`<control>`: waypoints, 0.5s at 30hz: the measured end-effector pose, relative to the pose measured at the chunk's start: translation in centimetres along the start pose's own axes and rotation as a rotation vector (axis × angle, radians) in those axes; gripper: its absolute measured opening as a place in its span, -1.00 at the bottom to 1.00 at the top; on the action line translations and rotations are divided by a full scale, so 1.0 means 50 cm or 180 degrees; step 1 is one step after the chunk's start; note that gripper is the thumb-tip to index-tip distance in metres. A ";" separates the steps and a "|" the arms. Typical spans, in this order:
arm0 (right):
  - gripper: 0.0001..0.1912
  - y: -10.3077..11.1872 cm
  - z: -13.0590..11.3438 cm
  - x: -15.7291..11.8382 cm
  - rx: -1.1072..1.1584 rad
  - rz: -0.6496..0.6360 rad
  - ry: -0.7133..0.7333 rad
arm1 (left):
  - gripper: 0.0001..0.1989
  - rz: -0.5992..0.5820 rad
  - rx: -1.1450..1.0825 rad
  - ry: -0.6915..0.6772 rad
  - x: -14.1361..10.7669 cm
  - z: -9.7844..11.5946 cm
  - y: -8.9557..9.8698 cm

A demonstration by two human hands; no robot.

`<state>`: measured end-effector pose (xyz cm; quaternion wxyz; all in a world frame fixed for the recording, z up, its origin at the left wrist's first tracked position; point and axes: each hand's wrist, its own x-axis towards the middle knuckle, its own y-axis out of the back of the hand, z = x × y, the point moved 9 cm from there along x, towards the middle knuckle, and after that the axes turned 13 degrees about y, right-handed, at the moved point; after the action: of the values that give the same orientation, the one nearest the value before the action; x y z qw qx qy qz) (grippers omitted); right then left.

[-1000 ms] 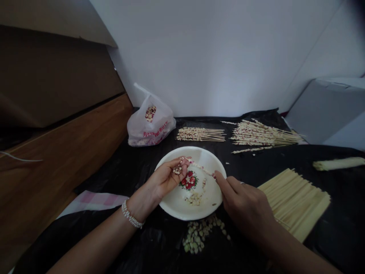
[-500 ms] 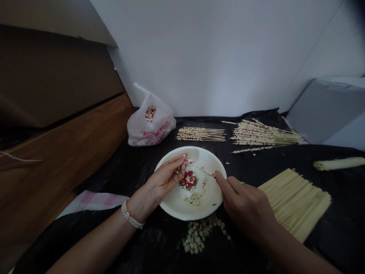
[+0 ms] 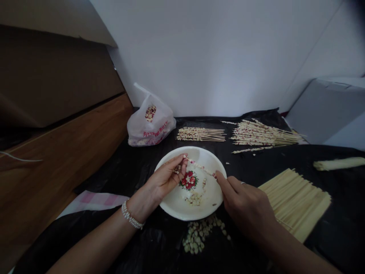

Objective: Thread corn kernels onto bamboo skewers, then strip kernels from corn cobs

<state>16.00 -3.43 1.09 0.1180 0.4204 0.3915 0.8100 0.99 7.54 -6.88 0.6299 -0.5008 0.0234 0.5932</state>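
Note:
Over the white bowl I hold a thin skewer threaded with small pale and reddish kernels. My right hand grips the skewer near its right end, fingers wrapped round it. At the skewer's left tip, my left hand pinches a small pale kernel between thumb and forefinger. More kernels rest in the curled fingers of that hand. Inside the bowl, loose kernels lie below a printed red flower.
Loose pieces lie before the bowl on black plastic sheeting. Bare skewers are at right. Threaded skewers lie behind in a small bundle and a larger pile. A plastic bag of kernels stands back left.
Both hands and the skewer stay almost in place. My left fingertips have shifted very slightly at the skewer's tip.

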 end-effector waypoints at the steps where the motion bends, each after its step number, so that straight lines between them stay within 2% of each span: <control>1: -0.63 0.000 0.000 0.000 0.0001 -0.0006 -0.0003 | -0.90 0.0004 0.0013 0.0002 0.000 0.000 0.000; 15: -0.62 0.001 -0.003 -0.001 0.0017 0.0003 0.0049 | -0.90 -0.0045 0.0029 0.0100 0.004 -0.003 0.001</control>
<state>15.94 -3.58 1.05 0.1135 0.4147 0.3944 0.8121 1.07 7.55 -7.12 0.6359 -0.5073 0.0324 0.5807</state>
